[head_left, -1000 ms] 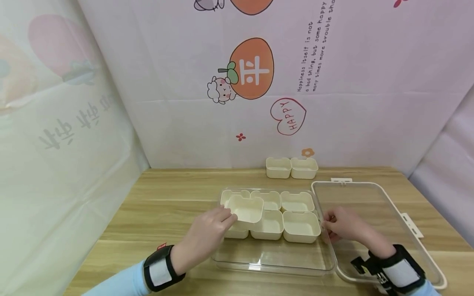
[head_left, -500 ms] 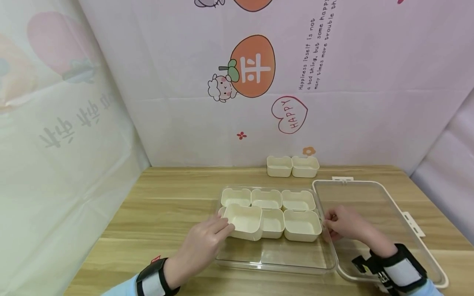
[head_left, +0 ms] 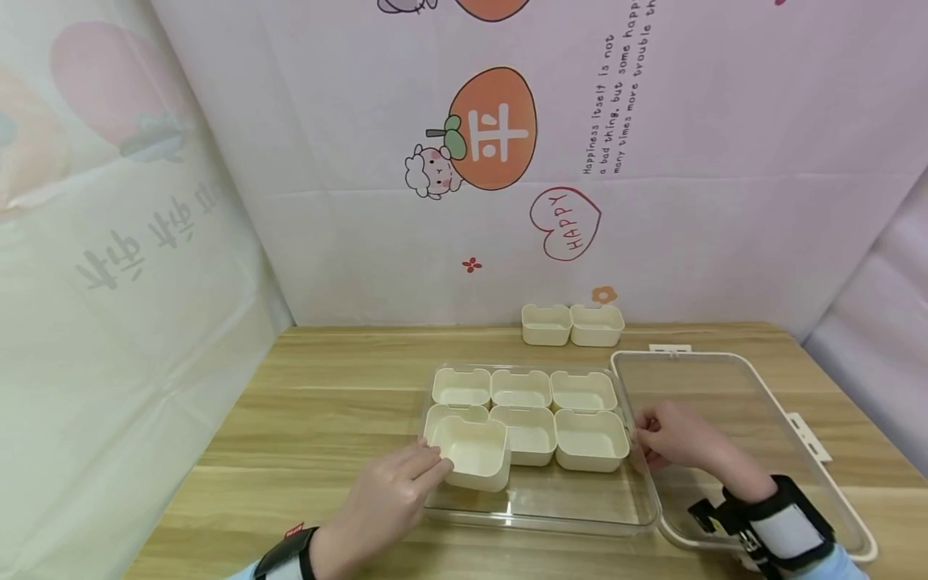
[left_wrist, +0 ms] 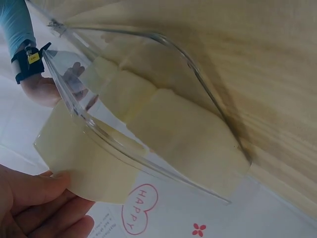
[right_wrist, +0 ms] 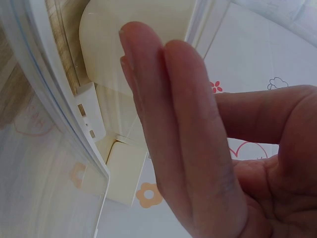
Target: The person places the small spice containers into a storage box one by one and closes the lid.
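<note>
My left hand [head_left: 391, 495] grips a small cream bin [head_left: 474, 451] by its left side, thumb and fingers on its wall. In the left wrist view that bin [left_wrist: 84, 153] is tilted, outside or above the clear box wall. The held bin is over the front left of a clear plastic box [head_left: 540, 515], partly covering a bin behind it. Several cream bins [head_left: 590, 439] stand inside the box in two rows. My right hand [head_left: 674, 439] is at the box's right wall, its fingers [right_wrist: 188, 124] fairly straight in the right wrist view; its contact with the wall is unclear.
Two more cream bins [head_left: 573, 326] stand side by side at the back of the wooden table [head_left: 319, 403]. A clear lid [head_left: 754, 451] with a white rim and latches lies right of the box, under my right forearm. A printed cloth [head_left: 348, 242] hangs behind.
My left hand has brought the cream bin toward me and slightly left, from over the two rows to the front left of the box. My right hand has stayed at the box's right side.
</note>
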Action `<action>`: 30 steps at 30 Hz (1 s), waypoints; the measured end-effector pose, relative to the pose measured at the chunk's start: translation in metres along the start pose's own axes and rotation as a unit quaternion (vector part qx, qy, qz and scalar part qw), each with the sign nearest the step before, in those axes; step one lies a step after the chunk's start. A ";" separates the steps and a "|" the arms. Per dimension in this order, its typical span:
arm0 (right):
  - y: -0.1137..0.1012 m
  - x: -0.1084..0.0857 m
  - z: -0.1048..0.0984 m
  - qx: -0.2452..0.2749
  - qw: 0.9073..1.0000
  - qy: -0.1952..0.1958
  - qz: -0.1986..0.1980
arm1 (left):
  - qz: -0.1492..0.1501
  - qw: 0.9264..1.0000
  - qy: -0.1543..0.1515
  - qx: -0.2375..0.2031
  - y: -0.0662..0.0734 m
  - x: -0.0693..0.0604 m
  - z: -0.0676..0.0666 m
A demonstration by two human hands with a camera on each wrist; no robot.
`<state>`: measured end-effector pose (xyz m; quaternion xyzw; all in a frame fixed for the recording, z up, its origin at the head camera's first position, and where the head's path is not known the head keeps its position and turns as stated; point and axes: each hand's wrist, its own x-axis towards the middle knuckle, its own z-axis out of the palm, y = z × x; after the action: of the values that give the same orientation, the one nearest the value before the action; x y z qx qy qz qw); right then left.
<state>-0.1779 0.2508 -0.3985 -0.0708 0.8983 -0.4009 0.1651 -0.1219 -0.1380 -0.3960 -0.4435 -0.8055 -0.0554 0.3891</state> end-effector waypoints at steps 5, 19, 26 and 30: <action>-0.002 -0.001 0.001 0.003 1.000 -0.003 0.000 | 0.002 1.000 -0.005 -0.007 0.003 -0.004 -0.002; 0.000 0.001 0.000 -0.008 1.000 0.003 0.003 | -0.004 1.000 -0.009 -0.006 0.009 -0.013 -0.004; -0.002 -0.001 0.000 -0.019 1.000 0.006 0.001 | -0.001 1.000 -0.016 -0.006 0.009 -0.016 -0.003; -0.002 -0.001 0.000 -0.017 1.000 0.005 0.001 | -0.006 1.000 -0.027 -0.010 0.010 -0.018 -0.003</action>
<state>-0.1774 0.2498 -0.3966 -0.0703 0.9060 -0.3858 0.1594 -0.1074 -0.1452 -0.4083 -0.4436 -0.8181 -0.0538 0.3620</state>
